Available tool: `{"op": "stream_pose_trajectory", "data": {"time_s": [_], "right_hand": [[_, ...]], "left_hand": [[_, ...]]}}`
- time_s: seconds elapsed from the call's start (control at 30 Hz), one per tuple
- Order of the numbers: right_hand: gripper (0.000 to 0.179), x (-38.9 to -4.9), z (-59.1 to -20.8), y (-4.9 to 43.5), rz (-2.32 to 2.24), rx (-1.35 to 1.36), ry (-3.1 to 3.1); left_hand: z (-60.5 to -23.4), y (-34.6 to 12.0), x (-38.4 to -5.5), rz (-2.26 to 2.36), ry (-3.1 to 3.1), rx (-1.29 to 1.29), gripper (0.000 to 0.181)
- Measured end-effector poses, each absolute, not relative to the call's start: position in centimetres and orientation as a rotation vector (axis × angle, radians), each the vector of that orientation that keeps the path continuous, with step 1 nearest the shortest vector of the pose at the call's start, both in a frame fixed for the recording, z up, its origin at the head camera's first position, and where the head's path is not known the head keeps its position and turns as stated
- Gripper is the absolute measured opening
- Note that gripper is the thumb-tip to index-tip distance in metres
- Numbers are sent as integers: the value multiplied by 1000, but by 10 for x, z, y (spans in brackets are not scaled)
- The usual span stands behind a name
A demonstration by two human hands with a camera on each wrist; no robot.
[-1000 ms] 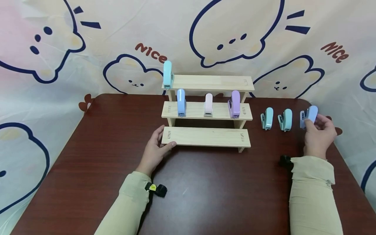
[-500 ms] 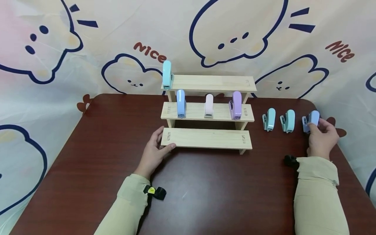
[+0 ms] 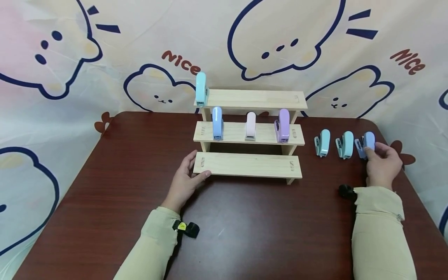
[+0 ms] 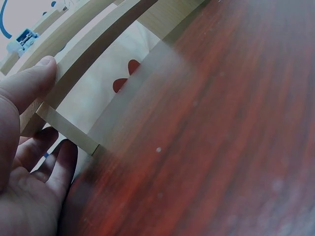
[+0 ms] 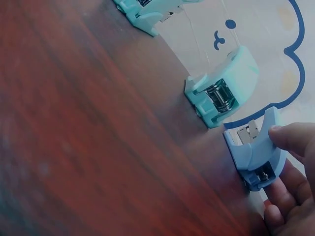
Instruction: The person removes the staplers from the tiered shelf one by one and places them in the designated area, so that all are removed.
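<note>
My right hand pinches a blue stapler between thumb and fingers at the table's right side. The stapler stands upright, its base right at the tabletop in the right wrist view. Just left of it stand two teal staplers, the nearer one and a farther one. My left hand grips the left end of the lowest step of a three-step wooden display shelf. In the left wrist view its thumb lies on the board's front edge, and the other fingers reach behind the side support.
On the middle step stand a blue stapler, a white stapler and a purple stapler. A light teal stapler is at the top step's left end. A printed cloth hangs behind the dark wooden table.
My right hand has lowered the blue stapler slightly and then shifted it left, closer to the nearer teal stapler. The left hand keeps its grip on the shelf. The head view has shifted slightly.
</note>
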State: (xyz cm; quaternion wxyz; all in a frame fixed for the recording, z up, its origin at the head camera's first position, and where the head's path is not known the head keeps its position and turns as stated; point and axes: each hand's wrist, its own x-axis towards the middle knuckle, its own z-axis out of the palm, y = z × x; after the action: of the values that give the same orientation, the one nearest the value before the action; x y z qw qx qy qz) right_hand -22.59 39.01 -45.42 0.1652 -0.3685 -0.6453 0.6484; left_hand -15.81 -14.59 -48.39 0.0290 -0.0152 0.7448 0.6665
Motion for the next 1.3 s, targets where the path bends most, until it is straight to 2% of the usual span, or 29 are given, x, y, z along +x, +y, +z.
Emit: {"op": "stream_pose_trajectory", "data": {"time_s": [0.6,0.97,1.3], "right_hand": [[36,-209,-447,383,1889,-965,-1479],[26,-201,-421,358,1879,-832,-1439],[32,-193,-397,337,1869,-693,-1470]], "left_hand": [[-482,-146,-158,2066,2290,-13,87],[-483,-149,-157,2016,2335,-53,88],[-483,-148,-158,2048,2312,-27,88]]}}
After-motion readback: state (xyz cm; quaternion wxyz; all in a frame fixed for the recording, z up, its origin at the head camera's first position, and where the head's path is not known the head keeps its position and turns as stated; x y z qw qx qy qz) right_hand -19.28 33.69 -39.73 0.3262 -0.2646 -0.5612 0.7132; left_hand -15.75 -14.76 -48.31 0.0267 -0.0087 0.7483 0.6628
